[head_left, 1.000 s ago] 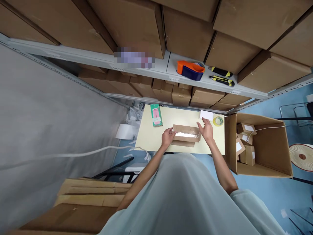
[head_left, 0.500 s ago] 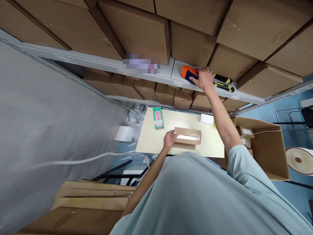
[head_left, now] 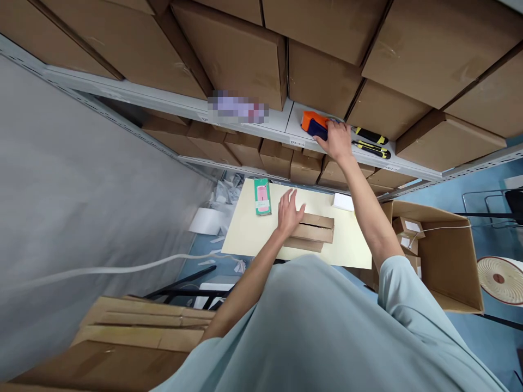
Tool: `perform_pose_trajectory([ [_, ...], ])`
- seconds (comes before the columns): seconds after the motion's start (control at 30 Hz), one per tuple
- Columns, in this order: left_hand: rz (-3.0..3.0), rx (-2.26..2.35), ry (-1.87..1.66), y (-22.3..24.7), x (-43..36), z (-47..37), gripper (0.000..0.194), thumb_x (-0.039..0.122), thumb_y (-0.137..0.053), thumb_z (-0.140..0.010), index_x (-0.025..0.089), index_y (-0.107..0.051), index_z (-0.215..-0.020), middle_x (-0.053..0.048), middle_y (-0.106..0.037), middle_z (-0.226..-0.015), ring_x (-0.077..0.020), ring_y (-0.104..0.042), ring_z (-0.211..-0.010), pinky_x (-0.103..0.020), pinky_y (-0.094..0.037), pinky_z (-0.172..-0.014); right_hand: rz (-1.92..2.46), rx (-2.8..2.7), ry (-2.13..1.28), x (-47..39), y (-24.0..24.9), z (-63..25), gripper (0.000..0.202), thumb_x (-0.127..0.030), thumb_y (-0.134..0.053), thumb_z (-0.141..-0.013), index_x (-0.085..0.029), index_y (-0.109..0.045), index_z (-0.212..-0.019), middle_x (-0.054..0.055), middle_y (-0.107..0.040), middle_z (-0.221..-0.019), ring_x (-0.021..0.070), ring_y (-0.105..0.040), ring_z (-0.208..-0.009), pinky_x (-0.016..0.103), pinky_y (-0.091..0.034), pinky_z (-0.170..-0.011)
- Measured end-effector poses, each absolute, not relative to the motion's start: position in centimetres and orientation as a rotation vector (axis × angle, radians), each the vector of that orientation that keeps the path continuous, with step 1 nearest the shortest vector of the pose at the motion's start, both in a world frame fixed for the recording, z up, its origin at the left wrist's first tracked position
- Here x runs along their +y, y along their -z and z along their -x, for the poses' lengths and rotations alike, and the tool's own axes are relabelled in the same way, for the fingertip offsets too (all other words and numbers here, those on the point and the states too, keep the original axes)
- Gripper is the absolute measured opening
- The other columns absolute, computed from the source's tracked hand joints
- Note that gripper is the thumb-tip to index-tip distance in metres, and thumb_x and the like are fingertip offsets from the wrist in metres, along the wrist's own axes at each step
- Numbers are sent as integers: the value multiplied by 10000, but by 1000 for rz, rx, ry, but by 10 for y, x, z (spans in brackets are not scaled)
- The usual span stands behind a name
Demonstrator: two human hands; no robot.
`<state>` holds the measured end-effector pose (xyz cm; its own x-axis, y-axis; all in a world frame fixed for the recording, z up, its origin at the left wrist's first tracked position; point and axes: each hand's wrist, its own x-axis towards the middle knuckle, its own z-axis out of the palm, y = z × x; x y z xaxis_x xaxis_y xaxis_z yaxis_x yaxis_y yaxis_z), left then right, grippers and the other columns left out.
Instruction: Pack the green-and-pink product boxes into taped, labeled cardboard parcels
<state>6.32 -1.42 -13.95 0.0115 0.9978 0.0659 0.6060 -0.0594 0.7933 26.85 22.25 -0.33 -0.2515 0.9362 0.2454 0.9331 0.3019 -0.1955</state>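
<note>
On the shelf (head_left: 275, 116), my right hand (head_left: 338, 140) is closed round the end of an orange and dark-blue tape dispenser (head_left: 314, 124); the gripped part is hidden. Two black and yellow utility knives (head_left: 371, 149) lie just right of that hand. Below, my left hand (head_left: 290, 215) is open with fingers spread, over the left end of a small brown cardboard box (head_left: 312, 233) on the cream table. A dark slit runs along the top of the box between its flaps. Left of my left hand lies a green and pink package (head_left: 262, 197).
Large cardboard boxes (head_left: 322, 79) fill the shelf, with smaller ones below. A white box (head_left: 343, 202) sits at the table's back right. An open carton (head_left: 453, 267) holding small boxes stands right, beside a fan (head_left: 499, 279). Flattened cardboard (head_left: 134, 329) lies lower left.
My left hand has let go of the box's left end, and its fingers have spread upward. My right hand stays on the tape dispenser. The shiny strip on the box top no longer shows.
</note>
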Motion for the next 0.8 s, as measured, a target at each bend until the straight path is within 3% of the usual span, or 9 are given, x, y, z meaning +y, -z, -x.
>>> perform_pose_trajectory([
  [0.13, -1782, 1467, -1265, 88, 90, -87, 607, 423, -636, -1091, 194, -533, -1644, -189, -515, -1758, -340, -436, -1686, -544, -302, -1434, 1688, -2314, -36, 222, 6, -272, 737, -698, -539, -1117, -52, -582, -1468, 329, -682, -1434, 480, -570, -1455, 757, -328, -1301],
  [0.37, -1717, 1371, -1308, 62, 177, -95, 592, 409, -705, -1060, 147, -604, -1581, -214, -591, -1681, -345, -497, -1655, -545, -295, -1443, 1775, -2221, -89, 230, 13, -262, 660, -621, -459, -1173, -29, -613, -1422, 302, -746, -1276, 429, -681, -1350, 685, -433, -1254],
  [0.47, -1668, 1354, -1381, 61, 173, -85, 642, 449, -714, -1070, 193, -558, -1637, -192, -575, -1695, -333, -489, -1664, -542, -317, -1432, 1741, -2212, -135, 204, 6, -265, 589, -595, -435, -1182, -79, -632, -1387, 261, -764, -1226, 415, -720, -1284, 656, -477, -1227],
  [0.63, -1565, 1267, -1458, 40, 117, -68, 747, 681, -668, -1081, 282, -492, -1688, -162, -527, -1735, -332, -510, -1656, -521, -492, -1317, 1589, -2192, -303, 93, -9, -285, 586, -710, -404, -1161, -216, -614, -1398, 178, -768, -1217, 385, -733, -1188, 558, -580, -1111],
  [0.8, -1490, 1079, -1260, 18, 11, -54, 722, 734, -713, -1028, 240, -641, -1549, -167, -704, -1552, -345, -685, -1483, -492, -622, -1201, 1517, -2086, -605, -30, -12, -301, 558, -807, -458, -1103, -296, -652, -1214, 90, -764, -1041, 338, -726, -964, 471, -619, -933],
])
